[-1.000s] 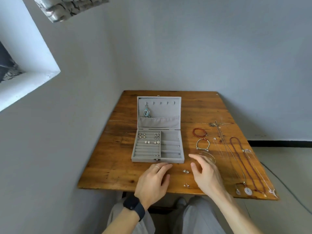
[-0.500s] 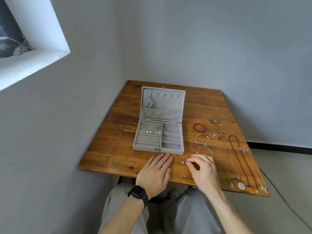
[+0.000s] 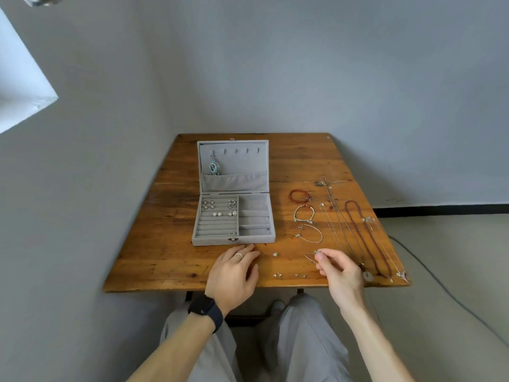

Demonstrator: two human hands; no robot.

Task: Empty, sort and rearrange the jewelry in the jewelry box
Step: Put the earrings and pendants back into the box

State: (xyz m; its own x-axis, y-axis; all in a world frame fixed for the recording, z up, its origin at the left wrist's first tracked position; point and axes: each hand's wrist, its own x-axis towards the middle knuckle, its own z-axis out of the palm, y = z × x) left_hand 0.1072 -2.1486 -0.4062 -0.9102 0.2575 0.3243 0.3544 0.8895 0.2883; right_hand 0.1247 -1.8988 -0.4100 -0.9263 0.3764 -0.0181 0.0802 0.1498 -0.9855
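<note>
Pinching a small silver piece [image 3: 317, 252], right hand [image 3: 337, 267] hovers above table [image 3: 170, 260]. Left hand [image 3: 234, 271] lies flat, fingers straight and close together, by jewelry box [image 3: 209, 241]. Sorting step, likely. The next move calls for careful placing.

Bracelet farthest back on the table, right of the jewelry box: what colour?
The bracelet is red-orange beads. The head view is the only one and shows it clearly.

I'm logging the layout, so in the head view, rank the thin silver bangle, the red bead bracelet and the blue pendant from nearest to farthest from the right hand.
1. Thin silver bangle: just beyond the right hand, which pinches a small silver piece.
2. Red bead bracelet: farther back, right of the jewelry box.
3. Blue pendant: hanging in the box lid, far left.
</note>
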